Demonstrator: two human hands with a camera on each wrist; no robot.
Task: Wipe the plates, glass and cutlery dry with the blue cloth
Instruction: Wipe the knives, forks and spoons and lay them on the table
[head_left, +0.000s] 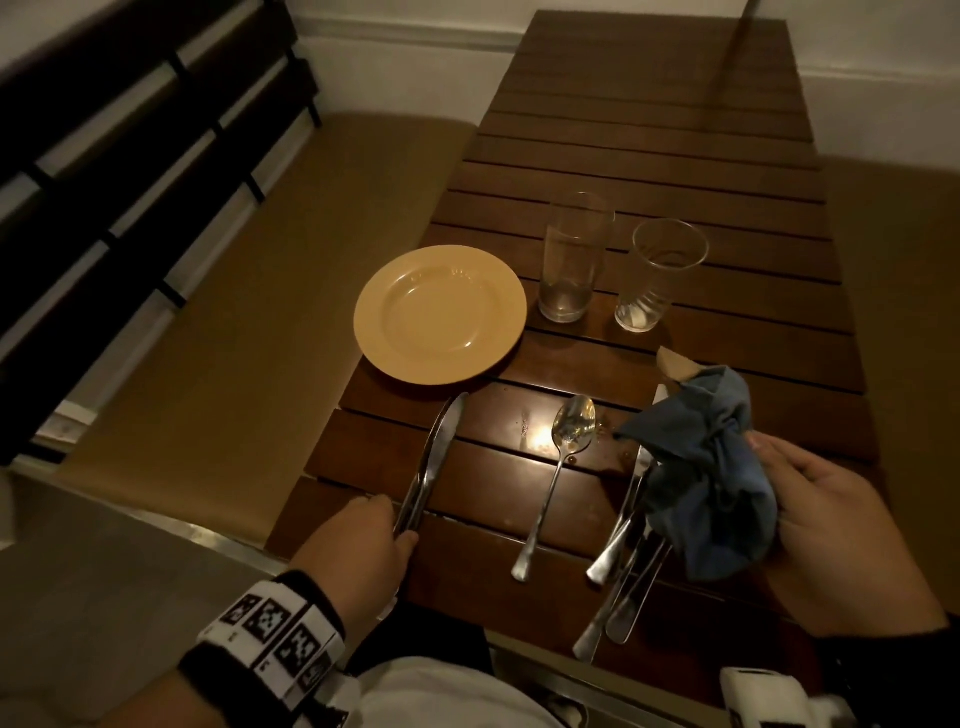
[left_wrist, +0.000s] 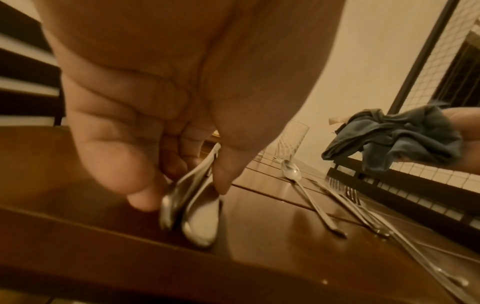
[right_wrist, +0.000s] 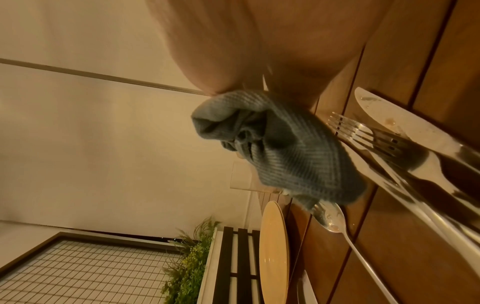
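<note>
Risk noted: on the slatted table (head_left: 675, 156), the plate (head_left: 440, 314) at mid-frame overhangs the left edge and a nudge could tip it, while the right hand (head_left: 831, 525) bunches the blue cloth (head_left: 711, 467) at lower right above forks (head_left: 623, 525), and the left hand (head_left: 363, 540) pinches two knives (head_left: 434, 457) at lower centre, which may slip.

Slatted wooden table (head_left: 649, 156), pale walls (head_left: 405, 52)

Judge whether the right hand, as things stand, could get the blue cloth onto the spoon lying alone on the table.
Probably yes: the right hand holds the blue cloth just beside the spoon, with nothing between them.
</note>
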